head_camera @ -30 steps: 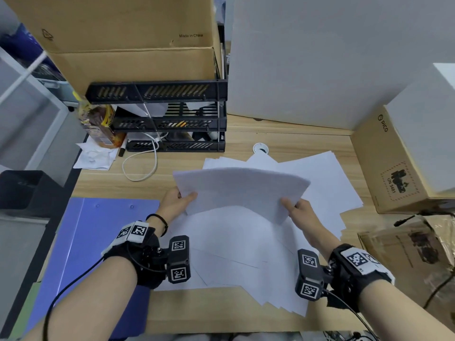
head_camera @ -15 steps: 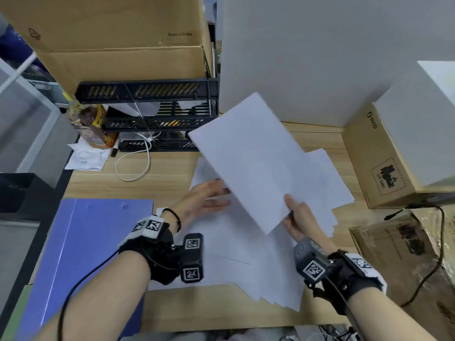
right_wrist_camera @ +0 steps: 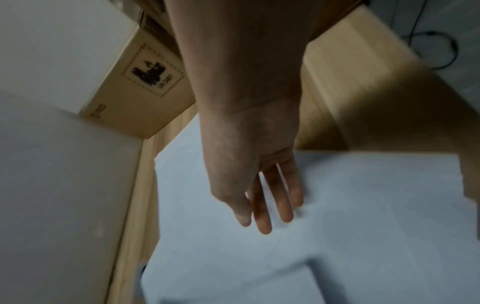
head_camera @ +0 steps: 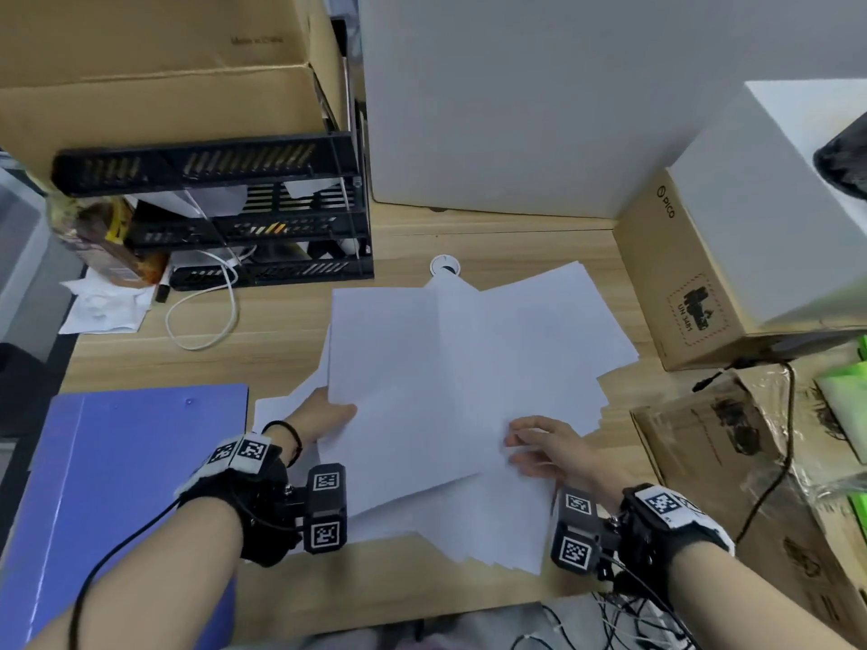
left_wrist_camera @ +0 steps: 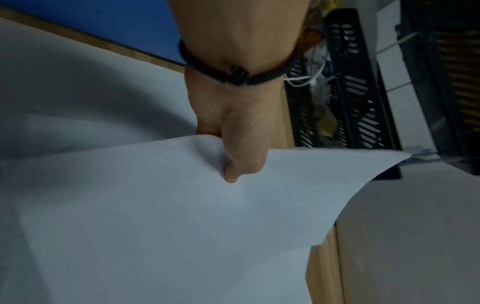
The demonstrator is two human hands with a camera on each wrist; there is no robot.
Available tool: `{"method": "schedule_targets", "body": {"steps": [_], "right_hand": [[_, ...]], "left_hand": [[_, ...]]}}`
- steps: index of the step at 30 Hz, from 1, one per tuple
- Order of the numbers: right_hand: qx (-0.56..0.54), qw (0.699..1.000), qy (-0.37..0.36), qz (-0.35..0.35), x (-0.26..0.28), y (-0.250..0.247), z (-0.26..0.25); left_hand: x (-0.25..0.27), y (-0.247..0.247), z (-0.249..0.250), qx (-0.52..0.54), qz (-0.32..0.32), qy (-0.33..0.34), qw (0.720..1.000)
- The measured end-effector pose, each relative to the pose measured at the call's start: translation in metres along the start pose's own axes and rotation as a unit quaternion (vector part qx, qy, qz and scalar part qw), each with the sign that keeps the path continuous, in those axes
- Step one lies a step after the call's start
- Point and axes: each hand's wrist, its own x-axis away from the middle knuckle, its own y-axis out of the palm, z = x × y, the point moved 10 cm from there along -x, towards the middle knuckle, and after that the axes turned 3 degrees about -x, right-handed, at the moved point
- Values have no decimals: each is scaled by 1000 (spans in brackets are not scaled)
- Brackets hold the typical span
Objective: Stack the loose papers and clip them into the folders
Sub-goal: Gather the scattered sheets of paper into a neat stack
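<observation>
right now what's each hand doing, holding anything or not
Left hand: pinching the edge of the top paper sheet, thumb on top.
Right hand: open, fingers straight over the spread papers, holding nothing.

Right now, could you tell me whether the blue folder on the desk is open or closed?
Closed, it appears: the blue folder lies flat on the desk with only its plain cover showing, no clip or papers visible inside.

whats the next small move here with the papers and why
Probably bring the right hand onto another loose sheet and slide it under the sheets the left hand pinches. The right fingers are straight and hold nothing, and the loose papers lie fanned across the desk, unstacked.
</observation>
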Motion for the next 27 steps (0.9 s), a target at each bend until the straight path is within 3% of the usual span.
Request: {"method": "schedule_targets", "body": {"steps": [4,9,13,16,20,23,25,27], "right_hand": [[1,998,35,60,-8,-48,23],[17,996,-8,92,-20,-80,-20],[194,976,-65,74,-40,-92,-86],[348,930,-106,53,-64,-94,-131],[522,842,-133,29,-105,-92,-171],[589,793,-153,36,-130,-93,-194],[613,761,-206,58,-139,-90,-214],[649,709,-266,70,-146,-83,-230]], "left_hand": [[-5,10,-9,-21,-9,-30,999],[-20,32,21,-6,-14,-11,1000],[-35,49,50,-7,-1,9,1000],[-47,55,57,19,22,2,1000],[-64,58,57,58,61,-12,996],[-76,60,53,75,87,-29,993],[-82,61,49,76,95,-38,992],[-85,62,44,73,96,-50,991]]}}
